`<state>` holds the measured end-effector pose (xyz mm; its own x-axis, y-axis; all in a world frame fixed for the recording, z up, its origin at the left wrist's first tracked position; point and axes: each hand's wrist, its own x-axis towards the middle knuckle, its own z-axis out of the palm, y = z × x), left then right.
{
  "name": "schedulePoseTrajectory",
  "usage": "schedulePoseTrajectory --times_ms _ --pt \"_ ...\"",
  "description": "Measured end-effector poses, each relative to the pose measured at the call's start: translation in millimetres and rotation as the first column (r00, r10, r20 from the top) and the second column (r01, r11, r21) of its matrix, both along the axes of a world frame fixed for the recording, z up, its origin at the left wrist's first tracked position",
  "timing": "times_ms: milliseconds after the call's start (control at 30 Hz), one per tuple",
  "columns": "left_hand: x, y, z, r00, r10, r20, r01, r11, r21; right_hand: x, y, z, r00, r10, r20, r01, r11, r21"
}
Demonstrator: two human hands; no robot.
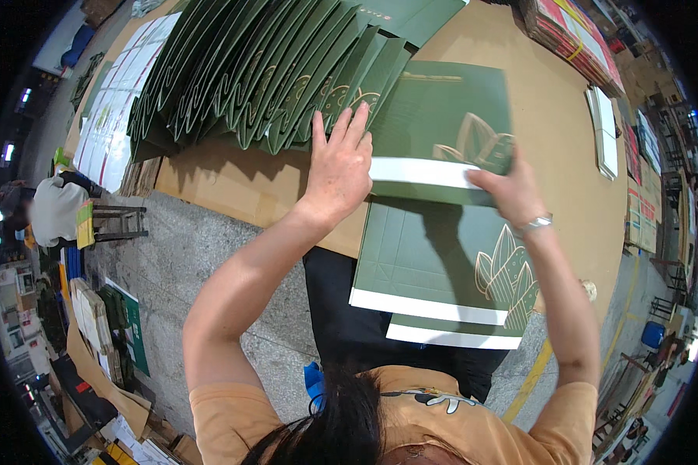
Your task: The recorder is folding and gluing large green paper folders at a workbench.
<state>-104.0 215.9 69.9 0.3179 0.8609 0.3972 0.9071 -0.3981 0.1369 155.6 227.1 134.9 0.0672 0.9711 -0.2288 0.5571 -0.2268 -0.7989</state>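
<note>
A green printed paper-bag sheet (434, 116) with a gold leaf design and a white lower strip is lifted in my right hand (516, 186), thumb over its strip. Below it, more flat green sheets (426, 248) with white strips lie overlapped, hanging past the table's near edge. My left hand (340, 161) has its fingers stretched out against the nearest of a row of folded green paper bags (256, 85). These bags stand packed side by side with zigzag-creased sides. The held sheet's left edge reaches close beside my left hand.
The brown table (566, 155) spans the middle. A strapped stack of red and white printed card (570, 39) sits at the far right, near a white bundle (601, 132). White sheets (124, 108) lie at the left. A person (54, 209) is beside a dark stool (120, 222).
</note>
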Motion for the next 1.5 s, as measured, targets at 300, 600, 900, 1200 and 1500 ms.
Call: schedulePoseTrajectory --times_ms 300,600,900,1200,1500 --pt "-4 -1 -16 0.992 -0.056 0.111 0.07 0.989 -0.133 -167 41 -146 0.723 -0.39 -0.57 0.302 0.921 -0.247" --pt "52 -115 -51 0.96 0.095 0.263 -0.021 0.962 -0.273 -1 52 -89 0.84 0.16 0.518 -0.302 0.932 0.202" --pt "73 -148 -94 0.845 0.313 0.433 -0.227 0.944 -0.239 -10 30 -64 0.692 0.408 0.596 -0.6 0.784 0.159" --pt "84 -143 -66 0.8 0.373 0.469 -0.216 0.91 -0.354 4 74 -35 0.675 0.586 0.449 -0.708 0.687 0.167" --pt "88 -143 54 0.442 0.139 0.886 -0.266 0.964 -0.019 83 75 83 0.706 0.614 0.353 -0.692 0.703 0.163"
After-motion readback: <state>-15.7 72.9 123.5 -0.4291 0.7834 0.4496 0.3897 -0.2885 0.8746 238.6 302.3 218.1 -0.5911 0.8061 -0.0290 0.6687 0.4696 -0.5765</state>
